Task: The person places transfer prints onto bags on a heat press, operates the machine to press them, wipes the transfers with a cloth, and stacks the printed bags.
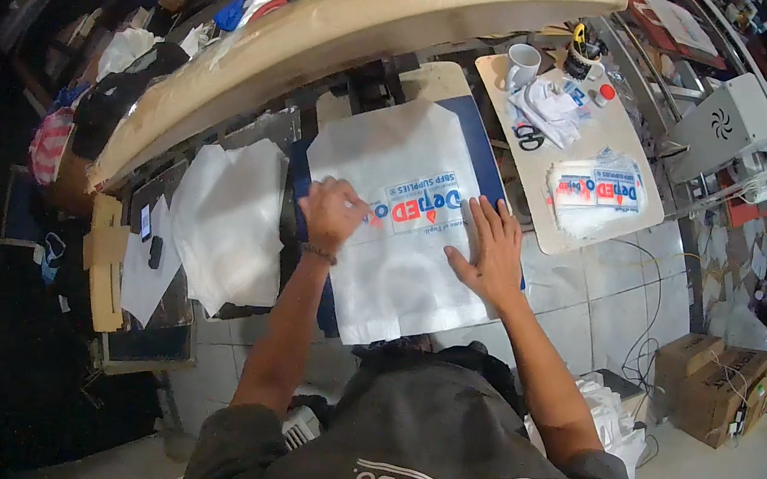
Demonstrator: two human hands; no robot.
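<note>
A white printed sheet or flat bag (410,292), its material uncertain, lies over a dark blue board (477,135). Red and blue print runs across its middle. My right hand (491,253) rests flat on the sheet's right edge, fingers stretched and thumb spread. Over the left side, at the end of the print, is my left hand (333,213), slightly blurred, with its fingers curled in. Whatever those fingers pinch, if anything, is hidden. A dark bracelet (319,253) circles my left wrist.
Plain white sheets or bags (233,228) are piled on the left. At right, a pale board (561,230) bears a printed stack (595,196), scissors (527,139), a white cloth (550,111) and a mug (523,63). A long tan padded beam (336,22) spans the far side. Cardboard boxes (720,390) stand lower right.
</note>
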